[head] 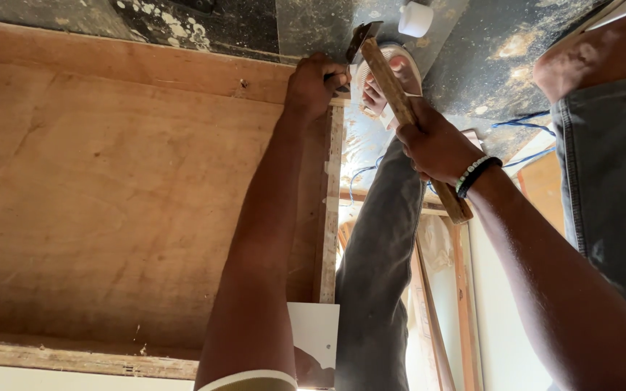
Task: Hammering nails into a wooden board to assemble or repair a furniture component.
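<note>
Plywood, brown and smooth with faint grain, fills our left side: a broad plywood panel (110,195) framed by rough, paint-flecked wooden strips along its near and right edges. Nearest us, our two forearms reach away from the camera. A white laminate offcut (315,333) lies by our left arm at the panel's near corner.

Our right hand (436,145) is wrapped tightly round the worn wooden handle of a hammer (393,87), with beaded and dark bands at the wrist. The handle is square-edged and pale brown, slanting up to a dark metal head just beside our left hand.

Our left hand (316,83) is curled into a narrow pinch at the far right corner of the panel, where the frame strips meet. What it pinches is too small to tell.

Grey denim legs flank the hammer; a foot in a pale sandal (389,80) sits just beyond the hammer head, another foot at the far right.

Beyond, the floor (516,43) is dark and mottled with pale dust and splashes. A small white cylinder (416,19) stands on it, and thin blue cord (519,123) trails near wooden framing lengths.
</note>
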